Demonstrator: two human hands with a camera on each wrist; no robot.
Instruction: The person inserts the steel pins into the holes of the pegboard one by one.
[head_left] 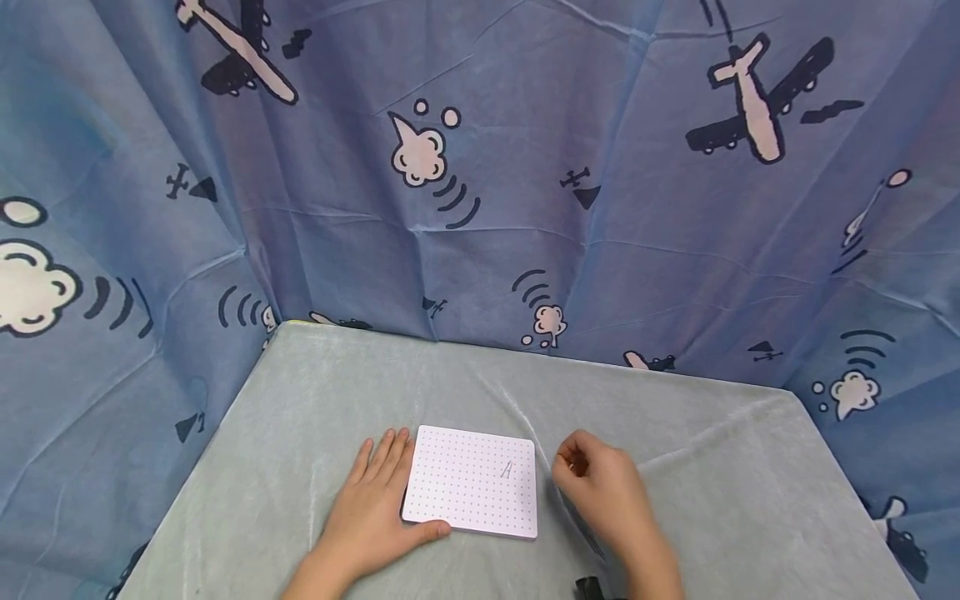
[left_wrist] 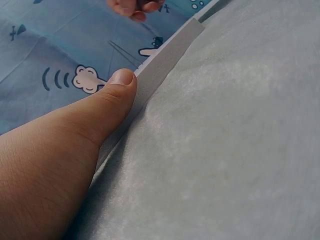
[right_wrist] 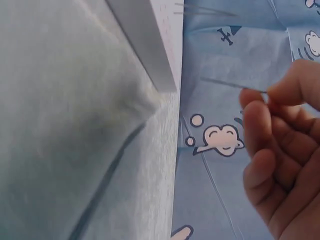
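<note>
A white board (head_left: pixel 474 482) covered in a grid of small dots lies flat on the grey cloth-covered table (head_left: pixel 675 450), with a faint mark like an "A" near its right side. My left hand (head_left: pixel 378 496) rests flat on the cloth along the board's left edge. Its fingers are straight and its thumb (left_wrist: pixel 120 82) presses the board's near edge (left_wrist: pixel 170 50). My right hand (head_left: pixel 583 468) hovers just right of the board with fingers curled, pinching a thin pin-like thing (right_wrist: pixel 230 84) between thumb and fingertips (right_wrist: pixel 260 107). The board's corner (right_wrist: pixel 150 45) shows in the right wrist view.
A blue curtain (head_left: pixel 480 183) printed with planes and clouds hangs close behind and on both sides of the table. A small black object (head_left: pixel 588 587) sits at the table's near edge by my right wrist. Creases run across the grey cloth.
</note>
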